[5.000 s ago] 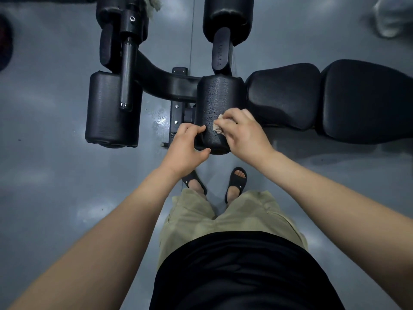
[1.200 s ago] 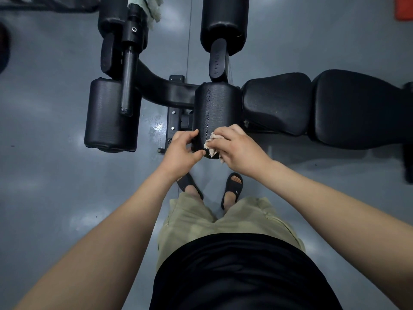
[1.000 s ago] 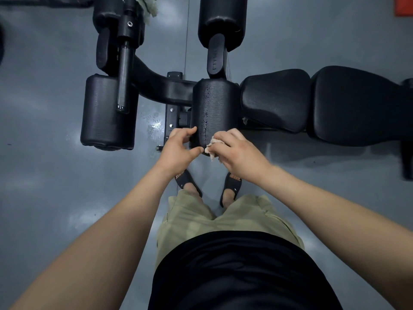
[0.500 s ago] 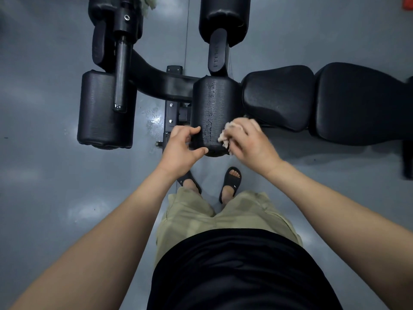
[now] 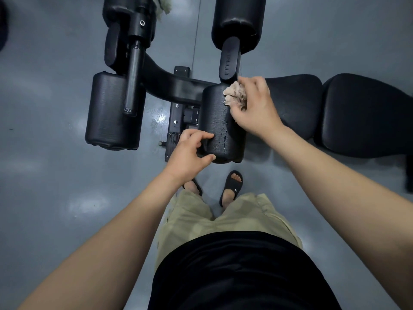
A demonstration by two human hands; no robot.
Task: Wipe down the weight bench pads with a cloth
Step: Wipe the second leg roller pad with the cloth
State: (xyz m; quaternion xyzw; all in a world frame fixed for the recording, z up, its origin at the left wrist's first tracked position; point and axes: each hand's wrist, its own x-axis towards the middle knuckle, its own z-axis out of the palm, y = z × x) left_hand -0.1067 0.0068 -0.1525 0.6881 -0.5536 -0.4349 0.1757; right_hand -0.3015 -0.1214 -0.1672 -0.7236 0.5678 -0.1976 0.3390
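- The beige cloth (image 5: pixel 234 96) was scrunched up on the far right corner of the near roller pad (image 5: pixel 220 128), right below the black arm (image 5: pixel 230 61) that runs up to the far roller pad (image 5: pixel 239 19).
- The right hand (image 5: pixel 254 108) had its fingers curled over the cloth, gripping it and pressing it down onto the pad.
- The left hand (image 5: pixel 190 153) was clamped on the near left corner of that same pad, thumb by the end face and fingers hooked over the top.
- The pad's top looked pretty worn, with a cracked streak running down the middle.
- The seat pad (image 5: pixel 297 104) sat just to the right of the roller, and the back pad (image 5: pixel 366 115) was further right again.
- Another roller pad (image 5: pixel 111 113) was off to the left, with a dark metal bar (image 5: pixel 134 79) across it.
- A pale rag (image 5: pixel 162 5) poked out at the far edge, by the hardware there.
- The person stood on the near side in khaki shorts (image 5: pixel 201 220) and black slides (image 5: pixel 232 186), on a grey floor (image 5: pixel 55 175).
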